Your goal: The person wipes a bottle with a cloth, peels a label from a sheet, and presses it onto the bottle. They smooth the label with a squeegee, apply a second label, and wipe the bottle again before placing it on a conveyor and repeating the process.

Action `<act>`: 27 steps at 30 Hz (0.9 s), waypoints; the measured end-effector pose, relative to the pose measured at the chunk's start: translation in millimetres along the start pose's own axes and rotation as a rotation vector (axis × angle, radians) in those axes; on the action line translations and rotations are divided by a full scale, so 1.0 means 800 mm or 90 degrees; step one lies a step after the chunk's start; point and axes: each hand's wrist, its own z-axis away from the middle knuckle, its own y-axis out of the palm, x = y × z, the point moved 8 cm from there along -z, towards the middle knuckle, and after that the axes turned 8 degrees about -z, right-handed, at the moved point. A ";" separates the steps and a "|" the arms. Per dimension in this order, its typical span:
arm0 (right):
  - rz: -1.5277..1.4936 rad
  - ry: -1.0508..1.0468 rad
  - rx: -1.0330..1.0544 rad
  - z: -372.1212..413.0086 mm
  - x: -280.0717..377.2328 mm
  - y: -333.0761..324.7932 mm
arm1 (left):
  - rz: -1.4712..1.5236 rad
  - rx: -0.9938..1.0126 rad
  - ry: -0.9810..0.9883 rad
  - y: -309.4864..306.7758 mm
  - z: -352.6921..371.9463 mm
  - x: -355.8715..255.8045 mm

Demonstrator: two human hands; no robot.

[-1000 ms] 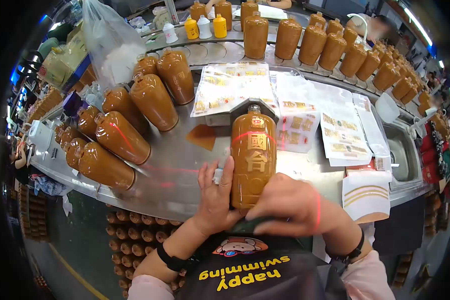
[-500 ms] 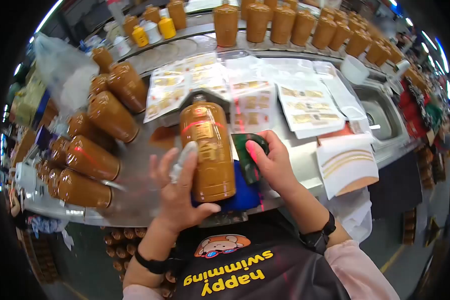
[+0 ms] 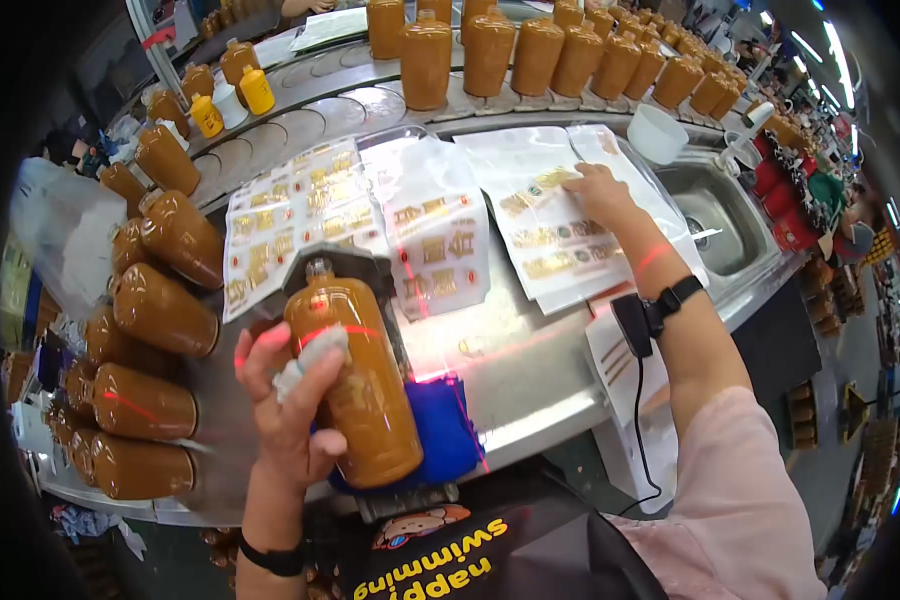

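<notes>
Left hand point(image 3: 295, 415) curves half open against a brown bottle point(image 3: 365, 400).
Right of that bottle, the right hand point(image 3: 602, 197) touches a decal sheet point(image 3: 560, 265), grip unclear; beneath, a blue cloth point(image 3: 445, 430); left, other bottles point(image 3: 165, 308).

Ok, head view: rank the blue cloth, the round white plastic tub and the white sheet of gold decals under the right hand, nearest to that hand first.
1. White sheet of gold decals: under the fingers of the right hand.
2. Round white plastic tub: farther out, to the hand's right.
3. Blue cloth: back toward the person, to the hand's left.
</notes>
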 end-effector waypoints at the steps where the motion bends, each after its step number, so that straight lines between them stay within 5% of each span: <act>1: 0.010 -0.041 -0.012 -0.027 0.005 0.006 | 0.010 0.012 0.001 0.001 0.000 -0.001; 5: -0.033 -0.115 -0.081 -0.143 -0.036 0.033 | 0.060 -0.008 -0.023 0.005 0.005 0.008; 8: 0.005 0.061 -0.089 -0.161 -0.043 -0.002 | 0.079 0.020 -0.026 0.013 0.017 0.017; 17: -0.020 -0.104 -0.209 -0.176 -0.021 -0.015 | 0.077 0.036 -0.045 0.010 0.019 0.020; 23: 0.030 -0.177 -0.414 -0.144 0.011 -0.066 | -0.071 0.148 0.159 -0.001 -0.031 -0.019; 27: -0.050 -0.306 -0.366 -0.078 0.071 -0.109 | -0.054 0.171 0.217 0.002 -0.026 -0.032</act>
